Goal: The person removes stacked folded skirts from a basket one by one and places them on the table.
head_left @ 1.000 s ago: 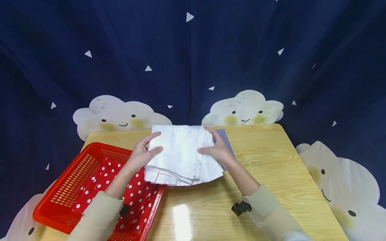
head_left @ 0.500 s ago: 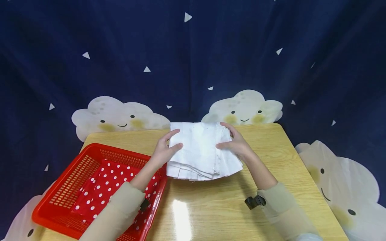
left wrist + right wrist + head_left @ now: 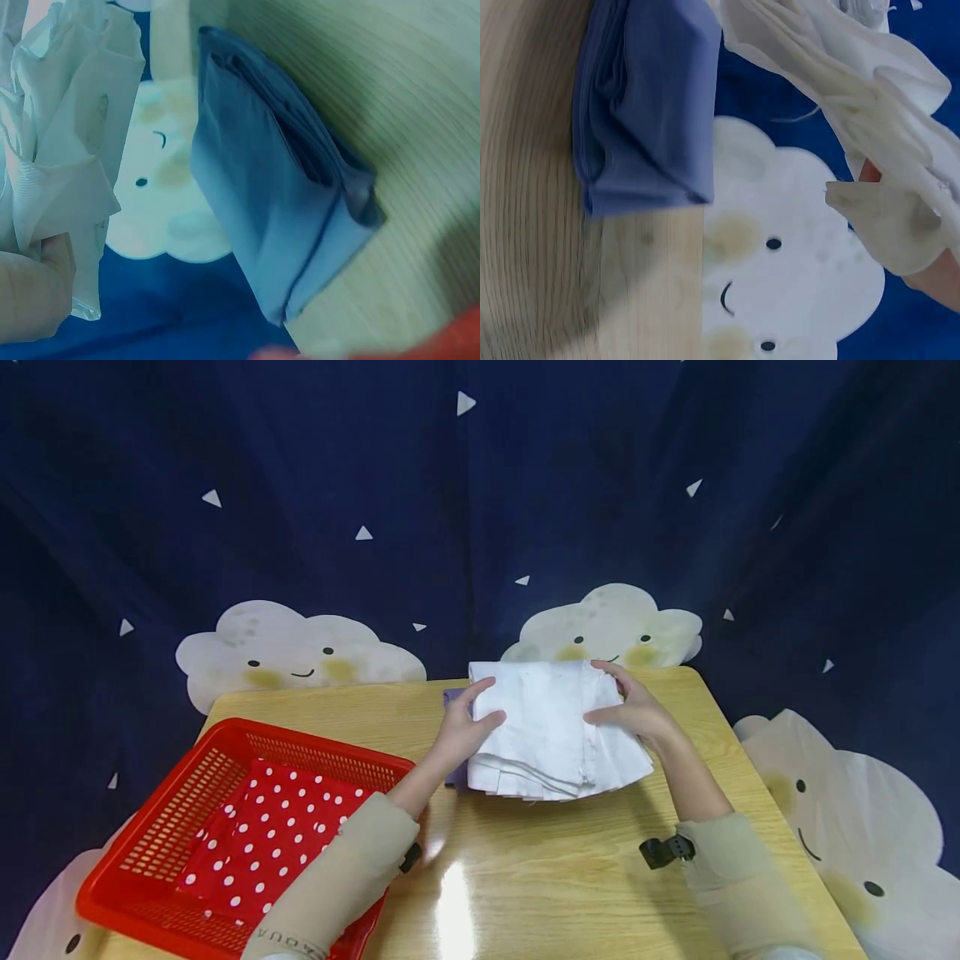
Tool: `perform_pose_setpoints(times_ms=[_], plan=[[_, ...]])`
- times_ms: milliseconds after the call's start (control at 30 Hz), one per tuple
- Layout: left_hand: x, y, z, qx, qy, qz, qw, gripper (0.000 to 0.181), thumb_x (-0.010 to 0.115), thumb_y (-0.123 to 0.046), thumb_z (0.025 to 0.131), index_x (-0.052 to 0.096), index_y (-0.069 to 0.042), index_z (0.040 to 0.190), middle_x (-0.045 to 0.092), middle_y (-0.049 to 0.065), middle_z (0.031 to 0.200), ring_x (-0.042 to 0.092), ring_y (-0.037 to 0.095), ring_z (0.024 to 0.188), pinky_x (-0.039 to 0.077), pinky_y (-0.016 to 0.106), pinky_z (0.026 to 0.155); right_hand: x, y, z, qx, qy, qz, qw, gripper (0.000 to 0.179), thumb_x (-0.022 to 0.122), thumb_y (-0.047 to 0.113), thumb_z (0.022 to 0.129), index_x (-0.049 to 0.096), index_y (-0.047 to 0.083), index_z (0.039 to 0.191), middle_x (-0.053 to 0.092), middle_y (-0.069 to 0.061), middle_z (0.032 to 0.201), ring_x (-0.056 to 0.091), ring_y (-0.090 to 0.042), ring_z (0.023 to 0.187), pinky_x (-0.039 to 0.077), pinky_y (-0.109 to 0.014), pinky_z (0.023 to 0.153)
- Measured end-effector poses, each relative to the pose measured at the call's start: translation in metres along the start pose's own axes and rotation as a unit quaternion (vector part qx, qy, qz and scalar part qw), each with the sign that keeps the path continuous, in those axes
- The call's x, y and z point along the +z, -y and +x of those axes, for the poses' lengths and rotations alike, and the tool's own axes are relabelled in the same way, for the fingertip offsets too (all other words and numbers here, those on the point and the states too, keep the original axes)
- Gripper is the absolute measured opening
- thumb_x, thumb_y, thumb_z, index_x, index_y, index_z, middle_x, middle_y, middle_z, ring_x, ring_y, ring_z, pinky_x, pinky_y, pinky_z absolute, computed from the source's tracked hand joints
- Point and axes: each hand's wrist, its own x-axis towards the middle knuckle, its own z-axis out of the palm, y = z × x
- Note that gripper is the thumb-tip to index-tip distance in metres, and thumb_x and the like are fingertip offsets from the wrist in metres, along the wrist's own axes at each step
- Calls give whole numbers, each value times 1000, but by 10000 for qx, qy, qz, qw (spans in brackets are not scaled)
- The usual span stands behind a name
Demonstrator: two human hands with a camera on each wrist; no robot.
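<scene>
Between my two hands a folded white cloth (image 3: 540, 718) with a pleated lower edge is held up above the table. My left hand (image 3: 459, 728) grips its left side, thumb on the near face. On the opposite side my right hand (image 3: 633, 708) pinches the edge, thumb also in front. Behind and below lies a folded blue-purple cloth (image 3: 459, 768), mostly hidden in the head view. The left wrist view shows that folded blue-purple cloth (image 3: 270, 172) whole on the wood, apart from the white one. In the right wrist view, the white cloth (image 3: 885, 127) hangs in loose folds.
A red plastic basket (image 3: 135, 910) stands on the table's left side, with a red cloth with white dots (image 3: 277, 835) inside it. My left sleeve passes over its right rim. A dark blue curtain (image 3: 465, 510) with clouds hangs behind the wooden table (image 3: 540, 893).
Both hands have carried the white cloth rightward, away from the basket. The blue-purple cloth, earlier showing to its right, now shows to its left. More of the dotted cloth is uncovered.
</scene>
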Motion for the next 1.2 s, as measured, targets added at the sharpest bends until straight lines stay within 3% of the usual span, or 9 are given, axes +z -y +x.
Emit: perform_pose_setpoints(times_ms=[200, 567, 833, 1033, 1200], plan=[[28, 2, 10, 176, 40, 55, 9998, 52, 64, -4, 80, 49, -4, 130, 49, 21, 129, 46, 32, 119, 37, 42, 99, -26, -9, 0, 51, -64, -357, 9993, 96, 75, -2, 69, 21, 17, 145, 32, -18, 131, 41, -27, 110, 45, -19, 78], [77, 13, 24, -161, 334, 53, 9993, 54, 60, -9, 87, 41, -9, 137, 41, 12, 140, 32, 27, 131, 31, 41, 105, -64, -26, 1, 129, -138, -1116, 9936, 97, 75, 0, 71, 15, 13, 147, 30, -23, 136, 38, -31, 114, 39, -15, 80], [104, 25, 35, -184, 429, 115, 9988, 54, 58, -11, 89, 38, -9, 139, 37, 11, 142, 29, 26, 133, 26, 40, 107, -84, -35, 2, 134, -245, -1749, 9842, 96, 75, 4, 71, 15, 12, 147, 26, -27, 140, 32, -39, 121, 29, -48, 98], [121, 37, 36, -429, 486, -158, 9978, 56, 59, -13, 89, 36, -13, 140, 34, 9, 144, 27, 25, 134, 25, 40, 107, -93, -43, 3, 60, -386, -2095, 9770, 93, 75, 4, 70, 20, 10, 145, 23, -29, 141, 29, -41, 123, 23, -54, 101], [135, 48, 36, -812, 645, -528, 9932, 59, 59, -18, 90, 32, -22, 142, 28, 5, 147, 22, 23, 136, 26, 43, 107, -100, -53, 7, 298, -580, -2218, 9729, 93, 75, 4, 69, 22, 14, 145, 19, -27, 144, 25, -43, 124, 20, -58, 101]])
